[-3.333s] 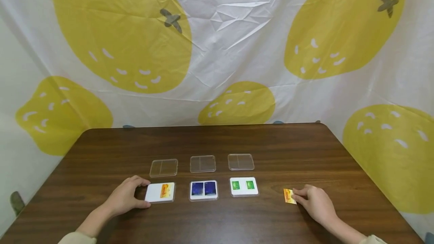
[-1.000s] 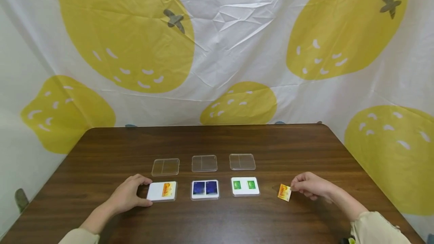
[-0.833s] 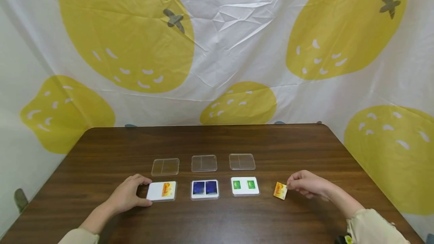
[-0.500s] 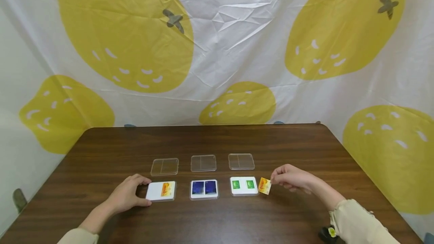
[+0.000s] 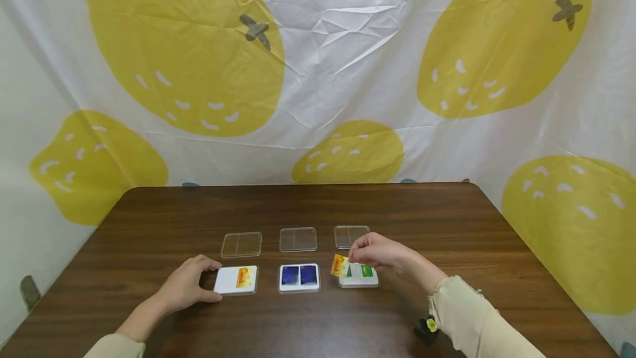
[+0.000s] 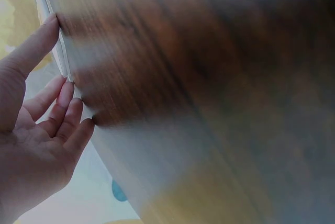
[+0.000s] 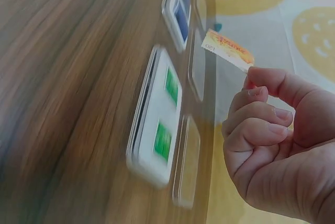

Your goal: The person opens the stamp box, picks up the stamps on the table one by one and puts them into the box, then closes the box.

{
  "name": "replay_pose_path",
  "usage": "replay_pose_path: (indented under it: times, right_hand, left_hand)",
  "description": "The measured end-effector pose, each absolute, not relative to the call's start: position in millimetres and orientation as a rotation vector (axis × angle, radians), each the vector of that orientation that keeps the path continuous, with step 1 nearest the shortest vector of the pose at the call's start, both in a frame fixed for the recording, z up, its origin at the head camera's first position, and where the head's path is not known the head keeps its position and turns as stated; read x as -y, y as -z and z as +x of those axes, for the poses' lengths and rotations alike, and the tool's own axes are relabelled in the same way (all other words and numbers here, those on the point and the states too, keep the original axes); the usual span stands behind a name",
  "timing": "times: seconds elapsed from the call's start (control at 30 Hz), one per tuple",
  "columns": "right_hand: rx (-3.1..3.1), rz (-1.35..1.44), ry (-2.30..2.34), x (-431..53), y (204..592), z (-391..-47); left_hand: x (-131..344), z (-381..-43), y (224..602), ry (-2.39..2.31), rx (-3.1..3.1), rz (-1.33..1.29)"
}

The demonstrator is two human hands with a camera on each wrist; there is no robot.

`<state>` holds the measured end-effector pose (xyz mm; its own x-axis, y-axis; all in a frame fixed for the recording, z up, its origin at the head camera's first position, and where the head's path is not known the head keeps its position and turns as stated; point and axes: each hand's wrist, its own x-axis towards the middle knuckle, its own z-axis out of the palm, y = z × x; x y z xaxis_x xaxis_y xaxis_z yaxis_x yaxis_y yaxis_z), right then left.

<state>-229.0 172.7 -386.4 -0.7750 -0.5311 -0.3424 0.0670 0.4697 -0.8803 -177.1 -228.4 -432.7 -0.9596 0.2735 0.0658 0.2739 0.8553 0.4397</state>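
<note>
My right hand (image 5: 380, 250) pinches an orange-and-yellow postage stamp (image 5: 339, 264) between thumb and forefinger, the other fingers curled. The stamp (image 7: 230, 48) is raised above the case with two green stamps (image 5: 359, 283), covering part of the left green one in the head view. With thumb and forefinger at opposite corners, my left hand (image 5: 185, 289) holds the left end of a clear plastic case (image 5: 226, 282). That case has a white insert with one orange stamp (image 5: 244, 278) on its right half. In the left wrist view, the left fingertips (image 6: 86, 125) touch the tabletop.
Between the outer cases lies one with two dark-blue stamps (image 5: 299, 277). Behind the row are three clear lids, left (image 5: 241, 245), middle (image 5: 298, 240) and right (image 5: 348, 231), the last partly hidden by my hand. A fruit-patterned cloth (image 5: 318, 87) hangs behind the wooden table (image 5: 278, 325).
My right hand has picked the orange stamp up from the right of the table and carried it left, now over the green-stamp case. My left hand has stayed at the left case.
</note>
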Motion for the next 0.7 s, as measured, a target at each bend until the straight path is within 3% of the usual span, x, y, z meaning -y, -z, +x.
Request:
replay_pose_path:
  times: [0.7]
  right_hand:
    - [-2.057, -0.419, 1.393, -22, 404, -236]
  left_hand:
    - [231, -178, 434, 0.715, 3.013, -0.477]
